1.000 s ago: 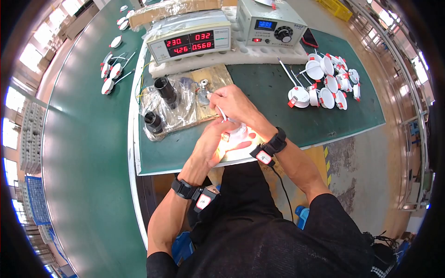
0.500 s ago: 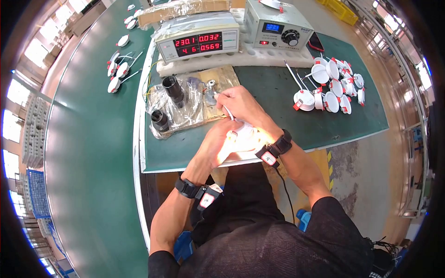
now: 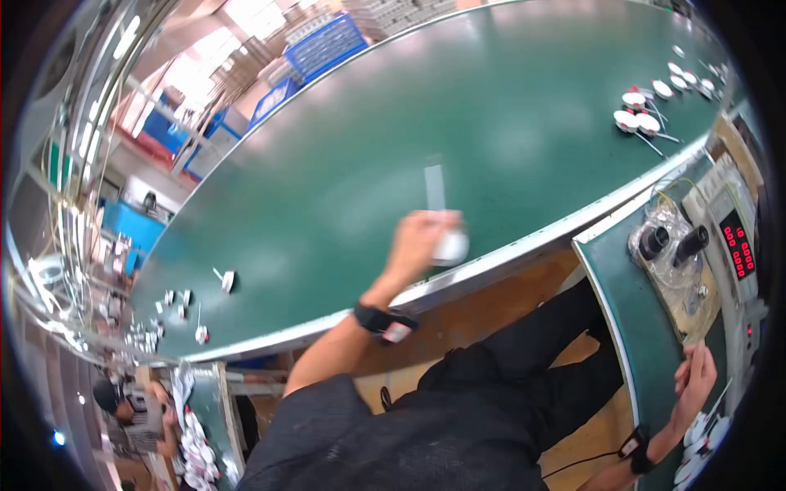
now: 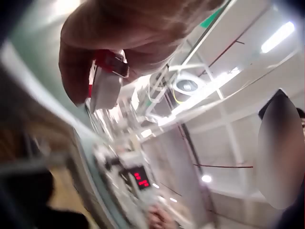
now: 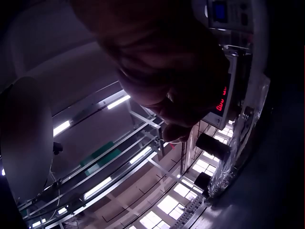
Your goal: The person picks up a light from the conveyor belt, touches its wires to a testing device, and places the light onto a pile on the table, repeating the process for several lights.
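Note:
Over the near edge of the long green table (image 3: 508, 184), my left hand (image 3: 416, 243) grips a small white downlight (image 3: 451, 248). The left wrist view shows this downlight (image 4: 106, 89) between thumb and fingers, with a red clip (image 4: 106, 59) at its side. A pale, blurred strip (image 3: 435, 188) shows just beyond the hand. My right hand (image 3: 696, 378) is at the lower end of the wooden board (image 3: 696, 315), fingers loosely bent and no object visible in them. Dark shade covers much of that hand (image 5: 167, 71) in the right wrist view.
Two black cylinders, one of them a black socket (image 3: 693, 244), stand on the plastic-wrapped board. Beside it is a meter (image 3: 737, 237) with red digits. White downlights (image 3: 647, 123) lie at the table's far right, others (image 3: 228, 281) at the left. Another person (image 3: 143, 417) sits lower left.
The head view has swung left. My left hand has moved with the downlight from the small bench to the long table; the right hand has let go. The downlight's glow is gone and meter readings have dropped.

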The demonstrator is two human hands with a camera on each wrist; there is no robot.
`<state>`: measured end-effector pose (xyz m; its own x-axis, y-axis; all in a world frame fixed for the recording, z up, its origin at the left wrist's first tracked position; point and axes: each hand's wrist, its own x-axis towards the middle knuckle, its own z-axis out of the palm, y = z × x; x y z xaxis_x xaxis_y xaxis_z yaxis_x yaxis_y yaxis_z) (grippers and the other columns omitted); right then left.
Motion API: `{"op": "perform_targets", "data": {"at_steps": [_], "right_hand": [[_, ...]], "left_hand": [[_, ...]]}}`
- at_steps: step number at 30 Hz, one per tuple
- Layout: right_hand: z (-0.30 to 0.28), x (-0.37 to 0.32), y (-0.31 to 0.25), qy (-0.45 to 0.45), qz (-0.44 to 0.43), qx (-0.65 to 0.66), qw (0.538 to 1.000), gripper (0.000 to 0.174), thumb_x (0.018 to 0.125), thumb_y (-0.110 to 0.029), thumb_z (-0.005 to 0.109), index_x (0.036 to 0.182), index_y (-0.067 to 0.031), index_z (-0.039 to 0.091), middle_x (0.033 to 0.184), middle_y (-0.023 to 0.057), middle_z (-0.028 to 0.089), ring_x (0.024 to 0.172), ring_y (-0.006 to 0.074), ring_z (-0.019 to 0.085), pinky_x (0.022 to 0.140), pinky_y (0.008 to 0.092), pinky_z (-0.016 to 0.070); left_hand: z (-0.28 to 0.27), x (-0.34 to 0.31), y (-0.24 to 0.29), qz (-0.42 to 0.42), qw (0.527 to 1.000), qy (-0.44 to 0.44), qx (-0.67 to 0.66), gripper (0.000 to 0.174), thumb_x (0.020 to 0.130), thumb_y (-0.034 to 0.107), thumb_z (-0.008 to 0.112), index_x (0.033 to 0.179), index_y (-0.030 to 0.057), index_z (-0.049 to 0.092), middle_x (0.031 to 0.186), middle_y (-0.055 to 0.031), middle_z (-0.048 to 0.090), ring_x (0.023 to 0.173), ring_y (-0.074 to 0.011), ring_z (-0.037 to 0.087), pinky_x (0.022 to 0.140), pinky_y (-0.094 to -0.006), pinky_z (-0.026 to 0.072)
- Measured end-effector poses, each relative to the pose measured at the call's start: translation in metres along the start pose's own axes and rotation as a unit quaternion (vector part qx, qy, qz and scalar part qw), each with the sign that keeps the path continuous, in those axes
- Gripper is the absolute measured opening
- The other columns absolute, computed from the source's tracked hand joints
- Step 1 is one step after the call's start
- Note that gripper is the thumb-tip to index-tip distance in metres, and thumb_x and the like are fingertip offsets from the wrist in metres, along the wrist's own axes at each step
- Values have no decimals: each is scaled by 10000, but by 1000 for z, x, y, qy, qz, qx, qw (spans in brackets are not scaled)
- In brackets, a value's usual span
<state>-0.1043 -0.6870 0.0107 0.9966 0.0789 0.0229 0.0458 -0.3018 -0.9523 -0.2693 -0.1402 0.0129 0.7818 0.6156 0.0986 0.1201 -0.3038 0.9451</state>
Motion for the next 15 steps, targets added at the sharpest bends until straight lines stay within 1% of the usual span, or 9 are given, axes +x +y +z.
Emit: {"op": "perform_targets", "data": {"at_steps": [2, 3, 5, 7, 8, 10, 11, 12, 15], "right_hand": [[-14, -11, -10, -5, -15, 29, 999, 347, 1080, -341, 507, 913, -58, 621, 531, -35, 471, 402, 8, 331, 378, 187, 194], [-21, -21, -16, 11, -19, 36, 999, 344, 1079, -339, 510, 912, -59, 620, 532, -35, 471, 403, 9, 331, 379, 187, 193], [-28, -37, -43, 41, -70, 55, 995, 308, 1062, -311, 551, 906, -55, 623, 539, -37, 444, 425, 28, 335, 395, 209, 212], [-34, -52, -67, 115, -79, 80, 987, 293, 1053, -301, 574, 884, -65, 609, 567, -39, 457, 449, 24, 353, 403, 207, 224], [-46, -46, -57, 122, -91, 127, 980, 293, 1050, -295, 582, 853, -78, 592, 572, -40, 463, 452, 24, 358, 402, 205, 236], [-53, -41, -55, 178, -76, 115, 974, 259, 1047, -267, 585, 871, -77, 586, 609, -36, 514, 490, 22, 413, 430, 189, 273], [-56, -38, -53, 201, -68, 97, 972, 233, 1044, -253, 587, 903, -69, 601, 639, -35, 544, 525, 22, 446, 458, 182, 298], [-58, -36, -46, 205, -57, 61, 975, 208, 1040, -241, 593, 946, -56, 614, 683, -28, 573, 569, 27, 477, 499, 183, 336], [-63, -31, -32, 192, -22, -19, 981, 189, 1027, -205, 611, 1075, -25, 641, 811, -4, 645, 698, 46, 554, 624, 197, 433]], "left_hand": [[-107, -32, -49, -55, 957, 130, 253, 304, 954, 316, 659, 872, 44, 766, 799, -107, 713, 691, -239, 643, 647, -392, 516], [-146, -54, -77, 21, 903, 238, 356, 310, 927, 288, 667, 804, 12, 738, 820, -160, 702, 771, -305, 632, 699, -466, 497], [-220, -76, -112, -35, 806, 322, 495, 373, 909, 337, 691, 986, -28, 680, 1024, -210, 647, 942, -326, 601, 837, -469, 471], [-266, -67, -119, -124, 628, 354, 682, 539, 891, 385, 714, 1168, -69, 623, 1227, -260, 592, 1114, -346, 569, 976, -471, 444], [-250, -45, -97, -95, 618, 485, 612, 600, 922, 355, 696, 1309, -86, 570, 1336, -269, 569, 1215, -345, 550, 1057, -453, 411], [-221, 2, -40, 43, 873, 293, 387, 584, 952, 294, 672, 1383, -77, 536, 1384, -245, 574, 1240, -320, 573, 1061, -416, 437], [-187, 26, 1, 22, 930, 201, 306, 553, 959, 277, 665, 1373, -72, 549, 1353, -231, 602, 1195, -299, 608, 1027, -394, 466], [-138, 51, 38, 2, 969, 106, 223, 523, 966, 260, 658, 1363, -66, 561, 1322, -217, 631, 1149, -279, 643, 992, -372, 495], [-16, 133, 89, 135, 954, -87, 254, 526, 964, 289, 667, 1372, -29, 570, 1317, -212, 642, 1123, -268, 673, 948, -359, 524]]}}
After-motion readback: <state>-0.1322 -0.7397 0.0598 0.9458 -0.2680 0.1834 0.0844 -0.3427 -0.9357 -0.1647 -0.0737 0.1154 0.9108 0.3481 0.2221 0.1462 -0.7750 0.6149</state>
